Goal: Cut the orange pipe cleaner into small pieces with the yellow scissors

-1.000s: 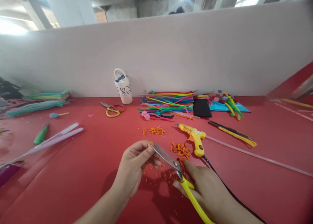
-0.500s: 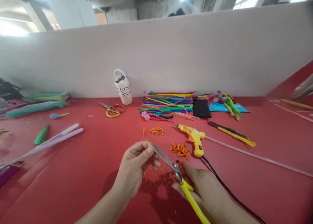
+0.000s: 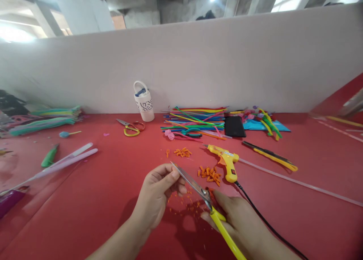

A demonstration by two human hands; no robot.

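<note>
From my end I see the left hand [image 3: 157,190] pinching a tiny orange piece [image 3: 176,165] between thumb and forefinger, right at the tip of the yellow-handled scissors [image 3: 204,193]. The right hand [image 3: 235,214] is wrapped around those scissors, near the pivot and handles.

My main worry is the blade lying so close to the left thumb: a slip, or a piece turning in the pinch, could nick skin or leave a crooked cut. The glue gun's cord [image 3: 263,220] runs close beside the right forearm; a snag there might drag the glue gun [image 3: 227,159] into the pile of orange snippets [image 3: 209,174] next to it.

Thumb and blade hide most of the piece, so I can't judge its shape. Something reddish [image 3: 211,195] by the right thumb is unclear to me, and the lower handle leaves the frame.
</note>
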